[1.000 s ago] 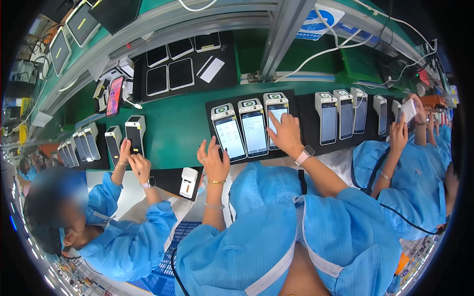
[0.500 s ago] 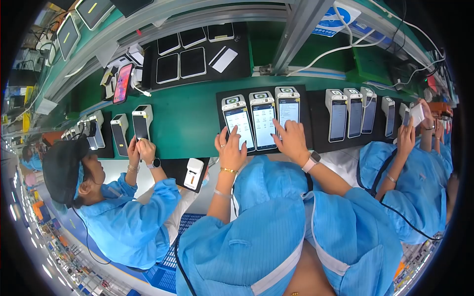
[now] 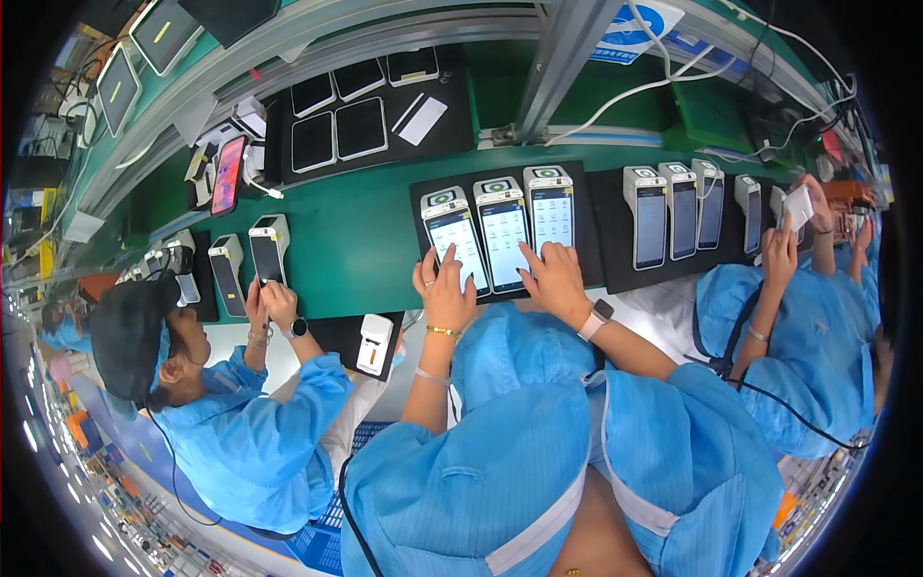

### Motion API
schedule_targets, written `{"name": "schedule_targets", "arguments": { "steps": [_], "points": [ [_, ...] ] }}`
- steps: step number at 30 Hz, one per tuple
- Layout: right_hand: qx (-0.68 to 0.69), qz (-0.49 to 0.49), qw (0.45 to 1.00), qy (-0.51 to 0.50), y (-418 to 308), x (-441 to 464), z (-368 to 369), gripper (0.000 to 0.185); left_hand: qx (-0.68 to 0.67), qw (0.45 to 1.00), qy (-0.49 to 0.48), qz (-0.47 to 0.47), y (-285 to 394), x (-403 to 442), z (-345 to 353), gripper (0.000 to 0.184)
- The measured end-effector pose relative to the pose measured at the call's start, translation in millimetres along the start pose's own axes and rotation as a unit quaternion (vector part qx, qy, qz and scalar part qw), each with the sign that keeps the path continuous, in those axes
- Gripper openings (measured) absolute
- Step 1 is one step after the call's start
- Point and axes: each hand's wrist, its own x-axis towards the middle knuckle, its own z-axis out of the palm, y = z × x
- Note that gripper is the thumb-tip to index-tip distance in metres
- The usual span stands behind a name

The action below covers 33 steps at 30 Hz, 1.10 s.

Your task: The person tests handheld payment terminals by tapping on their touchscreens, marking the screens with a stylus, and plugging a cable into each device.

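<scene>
Three white payment terminals stand side by side on a black mat, their lit screens showing icon menus: a left one [image 3: 445, 228], a middle one [image 3: 502, 226] and a right one [image 3: 551, 213]. My left hand [image 3: 446, 296] lies over the lower part of the left terminal, fingers spread, index fingertip at its screen. Over the lower ends of the middle and right terminals is my right hand [image 3: 559, 287]. Its index finger points at the middle terminal's screen; whether it touches is unclear. Neither hand grips anything.
More terminals [image 3: 650, 226] stand on a black mat to the right. A co-worker [image 3: 250, 423] at the left handles another terminal [image 3: 268, 248]; a co-worker [image 3: 798, 356] at the right holds a white piece [image 3: 798, 207]. A metal post [image 3: 567, 72] rises behind the bench.
My right hand has shifted left, its index finger going from the right terminal to the middle one. The right terminal's screen changed from lines of text to icons. My left hand stays over the left terminal.
</scene>
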Motion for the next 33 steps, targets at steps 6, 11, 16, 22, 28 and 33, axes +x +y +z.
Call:
{"name": "schedule_targets", "arguments": {
  "steps": [6,11,16,22,28,33],
  "points": [
    [-0.010,0.012,1.000,-0.003,1.0,4.3,2.4,0.043,-0.002,1.000,-0.006,0.007,3.7,2.8,0.6,0.024],
    [-0.013,0.018,1.000,0.017,3.5,9.9,3.8,0.044,-0.010,1.000,0.004,-0.006,7.0,4.0,3.5,0.024],
    [-0.017,0.019,1.000,-0.003,-2.6,14.6,1.5,0.047,-0.014,0.999,0.030,0.000,9.0,6.5,-5.0,0.022],
    [-0.031,0.009,0.999,-0.021,-1.4,16.3,9.7,0.053,-0.008,0.998,0.052,-0.031,-2.9,2.2,-4.9,0.025],
    [-0.092,0.094,0.991,0.010,23.8,-3.4,3.2,0.053,-0.012,0.987,0.087,-0.133,-30.7,-3.3,-10.2,0.028],
    [-0.079,0.131,0.988,0.031,38.3,-3.2,7.7,0.052,-0.013,0.984,0.108,-0.139,-67.0,-8.7,0.7,0.040]
  ]
}}
